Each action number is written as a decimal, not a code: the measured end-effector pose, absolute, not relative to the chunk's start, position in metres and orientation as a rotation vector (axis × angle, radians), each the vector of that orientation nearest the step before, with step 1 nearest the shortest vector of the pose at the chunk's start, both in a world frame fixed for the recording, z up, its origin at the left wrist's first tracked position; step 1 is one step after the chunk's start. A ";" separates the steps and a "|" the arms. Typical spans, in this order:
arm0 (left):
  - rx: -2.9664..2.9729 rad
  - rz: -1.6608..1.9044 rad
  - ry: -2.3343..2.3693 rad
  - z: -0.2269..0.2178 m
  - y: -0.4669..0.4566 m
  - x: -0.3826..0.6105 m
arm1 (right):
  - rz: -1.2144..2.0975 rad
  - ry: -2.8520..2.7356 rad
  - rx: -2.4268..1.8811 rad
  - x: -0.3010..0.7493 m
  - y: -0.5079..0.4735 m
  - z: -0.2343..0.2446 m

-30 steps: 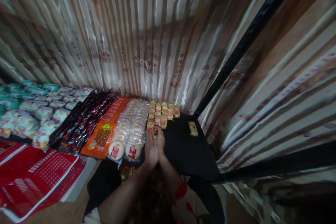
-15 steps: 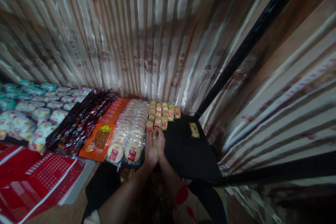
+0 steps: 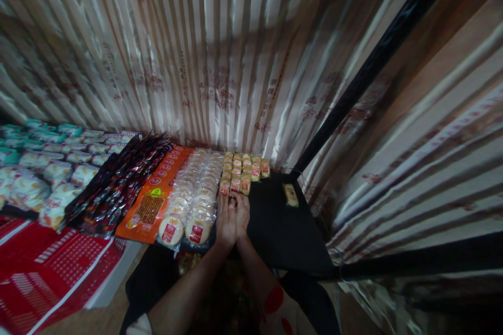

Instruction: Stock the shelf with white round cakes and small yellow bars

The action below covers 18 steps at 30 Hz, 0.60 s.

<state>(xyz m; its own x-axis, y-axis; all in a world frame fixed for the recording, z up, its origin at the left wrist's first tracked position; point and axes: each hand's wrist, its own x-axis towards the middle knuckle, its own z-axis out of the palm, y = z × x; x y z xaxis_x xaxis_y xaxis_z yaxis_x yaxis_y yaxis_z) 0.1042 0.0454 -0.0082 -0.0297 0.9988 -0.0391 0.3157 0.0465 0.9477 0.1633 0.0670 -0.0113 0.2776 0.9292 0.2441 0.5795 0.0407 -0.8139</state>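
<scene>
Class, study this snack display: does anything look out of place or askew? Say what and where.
One small packet lies alone on the black table, right of the neat yellow rows and slightly skewed to them. Nothing else stands out.

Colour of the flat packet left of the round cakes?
The packet is orange; head view.

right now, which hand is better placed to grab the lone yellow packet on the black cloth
Right, probably: the right hand lies nearer the lone yellow packet, only black cloth between them. The left hand, pressed against its far side, would have to cross it.
</scene>
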 end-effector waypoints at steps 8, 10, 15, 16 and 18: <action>1.418 1.180 1.550 -0.022 0.051 0.107 | 0.277 -1.377 -1.644 0.164 0.068 -0.026; 1.407 1.203 1.559 -0.027 0.054 0.107 | 0.294 -1.411 -1.636 0.165 0.068 -0.028; 1.481 1.250 1.583 -0.035 0.055 0.107 | 0.338 -1.431 -1.659 0.166 0.068 -0.029; 1.504 1.250 1.582 -0.036 0.053 0.107 | 0.343 -1.432 -1.662 0.166 0.068 -0.028; 1.547 1.244 1.576 -0.038 0.049 0.106 | 0.348 -1.432 -1.668 0.166 0.068 -0.028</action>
<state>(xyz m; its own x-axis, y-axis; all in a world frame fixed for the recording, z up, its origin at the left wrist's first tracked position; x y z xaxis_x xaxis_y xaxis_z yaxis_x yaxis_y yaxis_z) 0.1055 0.0487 -0.0381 -0.1430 0.9711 0.1912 0.4112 -0.1174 0.9039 0.1656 0.0676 -0.0275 0.2950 0.8998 0.3215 0.6517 0.0566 -0.7563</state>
